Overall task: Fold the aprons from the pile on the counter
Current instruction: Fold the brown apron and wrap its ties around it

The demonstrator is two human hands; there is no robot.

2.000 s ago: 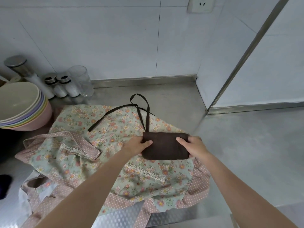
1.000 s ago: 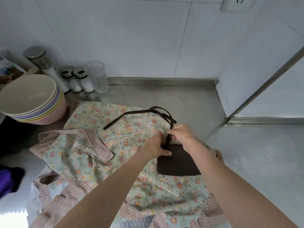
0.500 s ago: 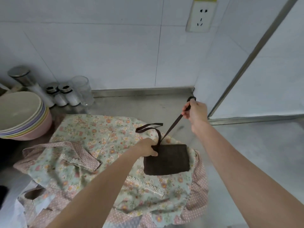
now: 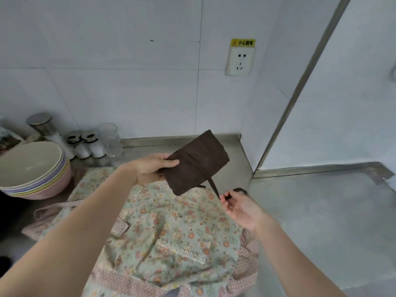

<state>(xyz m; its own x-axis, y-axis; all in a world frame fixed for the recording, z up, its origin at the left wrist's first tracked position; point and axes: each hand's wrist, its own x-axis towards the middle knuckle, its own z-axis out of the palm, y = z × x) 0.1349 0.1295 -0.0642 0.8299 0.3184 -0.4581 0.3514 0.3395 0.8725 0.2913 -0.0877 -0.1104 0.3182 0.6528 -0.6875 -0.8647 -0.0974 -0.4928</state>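
While the floral apron (image 4: 171, 236) lies spread and unfolded on the counter (image 4: 321, 211) beneath both forearms, nearest the body, the work has moved up off it: half a second ago the folded brown apron (image 4: 196, 163) lay flat on the floral cloth under the left hand, with the right hand drawing its strap out taut toward the wall. Now the left hand (image 4: 150, 168) has lifted that bundle clear of the pile and grips its near edge, thumb on top and fingers curled beneath, so it hangs tilted in the air just ahead of the right hand. The right hand (image 4: 240, 207) sits lower and to the right, palm up, pinching the strap (image 4: 214, 187) between thumb and fingertips close to where it leaves the bundle; a band already crosses the bundle's face (it looks like one turn of the tie, though I cannot be sure). My reading is that the strap is being wound round the bundle to secure it, which would finish this apron and leave the floral one next. Beyond the left hand stands a stack of bowls (image 4: 32, 168), with shakers (image 4: 87, 144) and a glass (image 4: 110, 139) behind it against the tiled wall, and a socket (image 4: 240, 61) higher up, above the right hand.
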